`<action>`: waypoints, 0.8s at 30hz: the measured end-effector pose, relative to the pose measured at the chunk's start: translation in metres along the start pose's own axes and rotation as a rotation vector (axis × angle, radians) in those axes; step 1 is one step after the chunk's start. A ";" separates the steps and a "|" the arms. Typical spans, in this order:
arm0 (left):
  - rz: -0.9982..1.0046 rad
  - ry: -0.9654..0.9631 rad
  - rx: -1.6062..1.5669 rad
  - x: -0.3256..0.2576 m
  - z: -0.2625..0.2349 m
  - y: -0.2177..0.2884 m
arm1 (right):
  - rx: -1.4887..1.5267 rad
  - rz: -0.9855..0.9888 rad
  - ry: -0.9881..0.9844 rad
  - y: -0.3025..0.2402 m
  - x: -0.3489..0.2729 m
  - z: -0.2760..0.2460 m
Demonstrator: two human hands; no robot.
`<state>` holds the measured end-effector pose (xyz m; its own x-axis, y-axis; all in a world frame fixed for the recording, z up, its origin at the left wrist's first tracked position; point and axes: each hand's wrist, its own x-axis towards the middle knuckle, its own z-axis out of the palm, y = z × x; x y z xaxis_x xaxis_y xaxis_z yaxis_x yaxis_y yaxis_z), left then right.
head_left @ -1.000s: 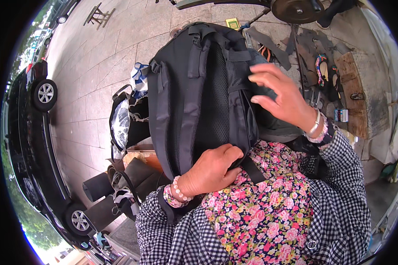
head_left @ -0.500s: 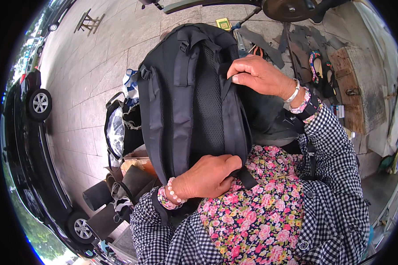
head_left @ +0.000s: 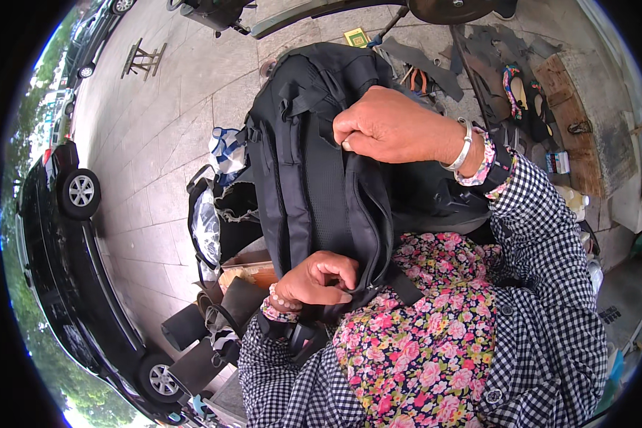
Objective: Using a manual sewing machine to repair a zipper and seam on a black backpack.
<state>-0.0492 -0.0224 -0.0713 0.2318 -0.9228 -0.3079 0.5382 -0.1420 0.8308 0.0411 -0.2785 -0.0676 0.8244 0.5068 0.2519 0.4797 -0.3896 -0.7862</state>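
Note:
A black backpack (head_left: 329, 207) lies across my lap, its padded shoulder straps and mesh back panel facing up. My right hand (head_left: 396, 128) is closed in a pinch on the backpack's strap at its upper right side. Down at the near end, my left hand (head_left: 317, 278) pinches the backpack's edge, thumb and forefinger curled together beside a zip. A side opening (head_left: 372, 203) gapes along the right edge between my hands. A loose black strap end (head_left: 405, 287) rests on my flowered apron (head_left: 421, 321).
A bag with clear plastic (head_left: 207, 225) and dark rolled material (head_left: 183, 327) stand at the left. Orange-handled pliers (head_left: 419, 80), fabric scraps (head_left: 435, 75), patterned shoes (head_left: 515, 91) and a wooden board (head_left: 585, 135) lie at the right. A black car (head_left: 85, 285) is parked far left.
My right hand has moved left and inward over the backpack, and the side opening gapes wider. My left hand has gone from lying over the near edge to a pinch there.

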 end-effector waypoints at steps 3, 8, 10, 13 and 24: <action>0.014 0.005 -0.057 -0.001 -0.002 -0.004 | -0.031 0.035 0.009 0.005 -0.001 0.005; 0.088 0.114 -0.172 -0.003 -0.005 -0.009 | -0.151 0.059 0.074 0.025 -0.006 0.016; 0.127 0.206 -0.191 -0.001 0.000 -0.006 | -0.281 0.083 0.168 0.028 -0.017 0.018; 0.179 0.319 -0.113 -0.002 0.005 -0.001 | -0.386 -0.089 0.509 0.013 -0.029 0.021; 0.288 0.709 0.158 0.035 0.040 0.022 | 0.290 0.275 0.123 -0.066 -0.088 0.042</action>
<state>-0.0616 -0.0719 -0.0449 0.8362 -0.4889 -0.2483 0.2686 -0.0297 0.9628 -0.0754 -0.2652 -0.0611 0.9482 0.3116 0.0619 0.1465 -0.2558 -0.9556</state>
